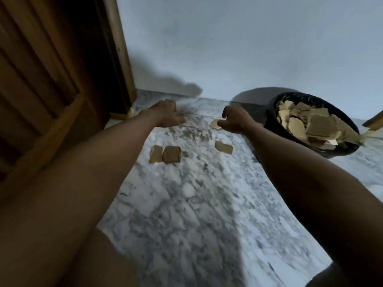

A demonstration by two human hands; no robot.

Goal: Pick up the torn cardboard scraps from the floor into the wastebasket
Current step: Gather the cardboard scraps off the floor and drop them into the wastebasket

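Several brown torn cardboard scraps lie on the marble floor: two side by side [155, 154] [171, 154] and one to their right [223, 147]. A paler scrap [214, 123] lies farther off, and my right hand [234, 120] pinches its edge with curled fingers. My left hand [165, 113] hovers low over the floor near the wall, fingers curled downward; blur hides whether anything is in it. The black-lined wastebasket [271, 121] stands at the right, heaped with cardboard pieces [315, 126].
A wooden door and its frame [62, 79] fill the left side. A pale wall [228, 48] runs behind the floor strip. Small brown crumbs [192, 134] speckle the floor between my hands. A wooden edge [373, 121] shows at the far right.
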